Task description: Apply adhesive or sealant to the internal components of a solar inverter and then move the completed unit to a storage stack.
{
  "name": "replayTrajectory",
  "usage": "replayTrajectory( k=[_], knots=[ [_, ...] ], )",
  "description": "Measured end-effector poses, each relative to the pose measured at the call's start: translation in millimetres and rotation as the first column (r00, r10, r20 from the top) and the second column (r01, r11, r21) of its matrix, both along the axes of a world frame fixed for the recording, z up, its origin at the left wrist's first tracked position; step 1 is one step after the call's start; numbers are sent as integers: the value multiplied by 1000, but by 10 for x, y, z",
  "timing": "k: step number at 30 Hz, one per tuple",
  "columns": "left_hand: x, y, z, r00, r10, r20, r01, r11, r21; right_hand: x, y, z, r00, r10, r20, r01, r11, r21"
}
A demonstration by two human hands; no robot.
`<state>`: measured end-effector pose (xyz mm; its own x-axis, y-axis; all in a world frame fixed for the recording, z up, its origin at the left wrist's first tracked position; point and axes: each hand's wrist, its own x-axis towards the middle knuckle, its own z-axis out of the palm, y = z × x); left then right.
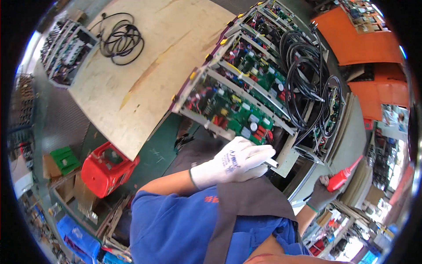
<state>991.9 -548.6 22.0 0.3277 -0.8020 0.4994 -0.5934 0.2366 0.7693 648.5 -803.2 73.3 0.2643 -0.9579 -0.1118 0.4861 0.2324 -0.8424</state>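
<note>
My left hand [235, 162], in a white glove, is closed in front of my chest, beside the near end of a row of open metal frames. A short white stick-like piece [271, 163] sticks out from its fingers; its kind is unclear. My right hand [324, 193], in a dark grey glove, grips a red squeeze bottle [338, 181] with a long thin nozzle pointing up and away. The nearest frame carries a green circuit board [239, 116] with red, white and yellow components. Several similar frames with boards stand behind it.
Coiled black cables [303, 79] lie over the frames. Another black cable coil [123, 39] rests on the wooden tabletop [162, 48]. To the left are a red plastic stool [107, 171] and a separate board assembly [70, 53]. Orange panels [356, 39] stand at the far right.
</note>
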Motion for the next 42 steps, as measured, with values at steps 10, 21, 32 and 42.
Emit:
replayTrajectory(
  k=[10, 21, 32, 42],
  knots=[
    [1144, 596, -216, 968, -173, -181, 163, 984, -69, 2126, 946, 34, 987, 68, -143, -37, 978, 207],
    [1267, 541, -357, 943, -273, -190, 247, 957, -151, 2281, 1191, -97, 991, 78, -104, -52, 970, 236],
    [1733, 519, 206, 994, 62, -90, -47, 985, 164, 2209, 1267, -189, 966, 40, -255, -51, 998, -39],
    [1683, 111, -174, 951, 220, -217, -108, 894, 434, 2580, 1458, -169, 775, -100, -624, -381, 714, -588]
  ],
)
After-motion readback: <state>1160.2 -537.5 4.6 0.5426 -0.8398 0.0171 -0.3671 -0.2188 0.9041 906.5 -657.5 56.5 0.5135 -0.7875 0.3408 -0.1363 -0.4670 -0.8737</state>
